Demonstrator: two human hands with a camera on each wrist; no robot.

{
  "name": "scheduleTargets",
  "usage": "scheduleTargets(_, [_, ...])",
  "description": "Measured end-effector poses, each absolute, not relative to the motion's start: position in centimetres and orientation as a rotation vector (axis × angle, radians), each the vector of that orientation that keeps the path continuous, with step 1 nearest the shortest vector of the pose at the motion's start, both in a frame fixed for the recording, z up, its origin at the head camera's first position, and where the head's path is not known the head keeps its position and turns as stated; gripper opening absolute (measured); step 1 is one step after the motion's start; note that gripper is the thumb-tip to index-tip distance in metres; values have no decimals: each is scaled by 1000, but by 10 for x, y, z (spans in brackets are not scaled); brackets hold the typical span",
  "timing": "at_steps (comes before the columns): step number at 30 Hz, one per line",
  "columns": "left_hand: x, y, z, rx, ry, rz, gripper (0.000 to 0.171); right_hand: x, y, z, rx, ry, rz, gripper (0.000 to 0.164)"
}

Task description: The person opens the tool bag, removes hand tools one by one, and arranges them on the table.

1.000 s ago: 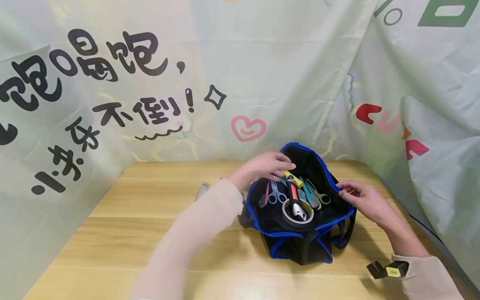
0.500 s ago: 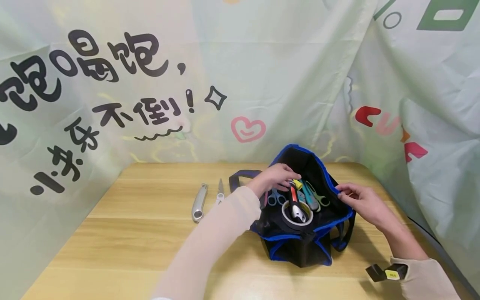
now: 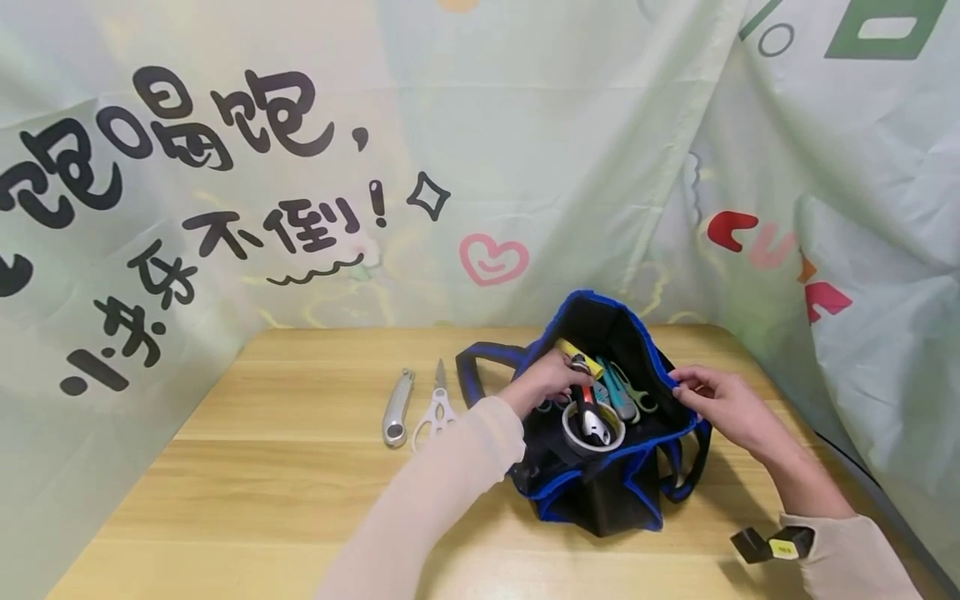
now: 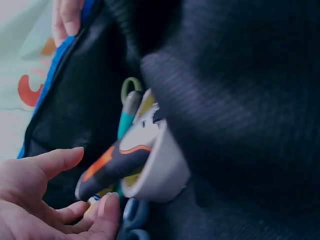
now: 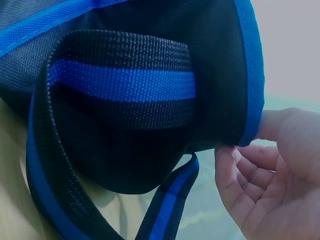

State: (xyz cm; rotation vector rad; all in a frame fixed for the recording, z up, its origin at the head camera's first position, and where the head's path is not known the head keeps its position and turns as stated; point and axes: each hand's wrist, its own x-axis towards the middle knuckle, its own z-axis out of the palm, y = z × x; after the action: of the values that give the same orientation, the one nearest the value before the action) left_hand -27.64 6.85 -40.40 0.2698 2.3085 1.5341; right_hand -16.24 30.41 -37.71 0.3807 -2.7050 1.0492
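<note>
A black tool bag (image 3: 600, 500) with blue trim stands gaping on the table. My left hand (image 3: 549, 377) reaches inside it. In the left wrist view, thumb and fingers stand apart on either side of the handle end of an adjustable wrench (image 4: 117, 162), black and orange. The wrench's silver head lies in a white-edged tape roll (image 4: 170, 172). Around them lie a yellow item (image 3: 592, 363), a teal-handled tool (image 3: 619, 397), green-handled scissors (image 3: 643, 400) and blue-handled scissors (image 4: 134, 215). My right hand (image 5: 275, 175) pinches the bag's blue-edged rim between thumb and fingers.
Left of the bag, a silver utility knife (image 3: 397, 408) and white-handled scissors (image 3: 438, 408) lie on the wooden table (image 3: 247, 483); my left sleeve overlaps the scissors. A bag strap (image 3: 471, 379) loops out on the left. Printed cloth hangs behind the table.
My left hand has dropped lower into the bag, from above the yellow item to the wrench's handle end. The white-handled scissors have come into sight beside the sleeve. My right hand stays at the rim.
</note>
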Motion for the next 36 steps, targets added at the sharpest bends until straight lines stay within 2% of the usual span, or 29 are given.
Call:
scheduleTargets(12, [-284, 67, -426, 200, 2138, 1707, 36, -161, 301, -376, 387, -2705, 1090, 27])
scheduleTargets(17, [-283, 65, -427, 233, 2028, 1795, 48, -162, 302, -377, 388, -2704, 1086, 26])
scheduleTargets(28, [-278, 63, -413, 325, 1953, 1939, 53, -161, 301, -379, 387, -2705, 1055, 26])
scheduleTargets(36, [-276, 61, -404, 398, 1984, 1947, 36, -159, 299, -379, 383, -2707, 1027, 26])
